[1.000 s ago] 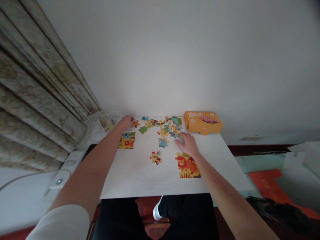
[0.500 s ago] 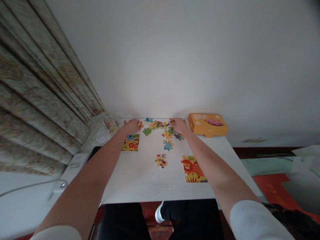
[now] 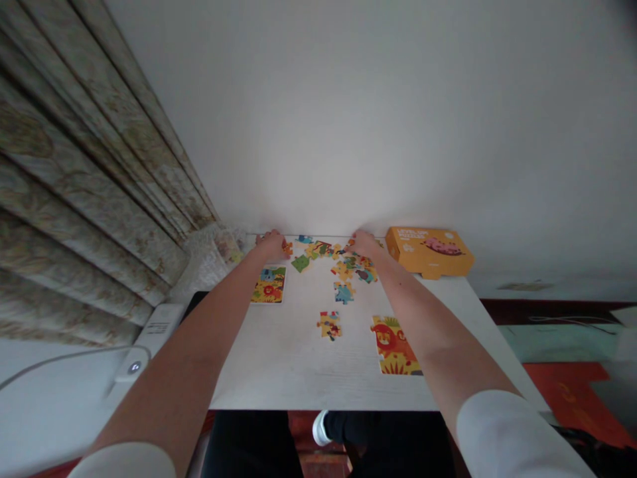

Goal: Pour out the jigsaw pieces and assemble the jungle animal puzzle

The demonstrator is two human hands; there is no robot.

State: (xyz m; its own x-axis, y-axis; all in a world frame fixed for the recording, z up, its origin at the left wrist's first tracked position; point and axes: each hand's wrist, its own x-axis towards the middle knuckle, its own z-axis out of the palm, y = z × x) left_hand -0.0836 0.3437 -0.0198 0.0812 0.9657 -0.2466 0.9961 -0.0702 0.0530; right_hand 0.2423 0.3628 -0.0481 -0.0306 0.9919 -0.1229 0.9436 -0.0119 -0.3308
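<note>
Both my arms reach to the far edge of a small white table [image 3: 298, 372]. My left hand [image 3: 271, 243] rests at the far left end of a scatter of loose puzzle pieces [image 3: 343, 262], its fingers curled beside an orange piece [image 3: 287, 248]. My right hand [image 3: 365, 243] lies over the right end of that scatter, palm down, fingers bent onto the pieces. What either hand grips is too small to make out. A joined lion section [image 3: 393, 336] lies near my right forearm. Another joined section [image 3: 269, 285] sits under my left wrist.
An orange puzzle box [image 3: 430, 251] stands at the table's far right corner against the white wall. A small two-piece cluster [image 3: 329, 324] lies mid-table. Patterned curtains [image 3: 94, 199] hang at left, with a white device and cable [image 3: 144, 338] below. Orange papers [image 3: 572, 398] lie on the floor at right.
My right hand has moved from the middle of the table up to the far right end of the loose pieces. My left hand has stayed at the far left end. The view has shifted slightly.
</note>
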